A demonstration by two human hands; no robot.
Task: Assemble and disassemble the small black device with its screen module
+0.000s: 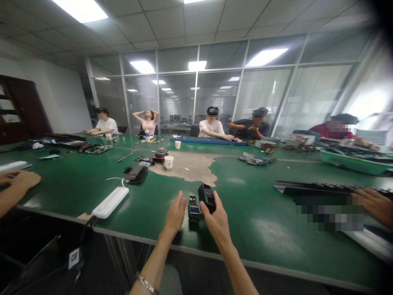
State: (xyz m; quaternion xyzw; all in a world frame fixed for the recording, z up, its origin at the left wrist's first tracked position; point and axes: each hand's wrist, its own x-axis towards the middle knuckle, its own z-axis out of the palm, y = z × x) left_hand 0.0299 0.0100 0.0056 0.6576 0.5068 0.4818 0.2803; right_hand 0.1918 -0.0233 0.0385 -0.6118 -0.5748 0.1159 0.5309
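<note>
My right hand (217, 217) grips a black plastic casing (205, 193) between thumb and fingers and holds it tilted near the front of the green table. Just left of the casing lies a small electronic device (193, 209) with its circuit board and a bluish screen-like part exposed. My left hand (176, 214) is beside that device with its fingers stretched out. It holds nothing, and a narrow gap seems to separate it from the device.
A white power strip (111, 203) lies to the left with a cable. Farther back are paper cups (168, 162), grey gloves (254, 159) and a long blue bar (208, 141). A green basket (353, 162) stands at right. Co-workers' hands (26, 179) reach in from both sides; several people sit opposite.
</note>
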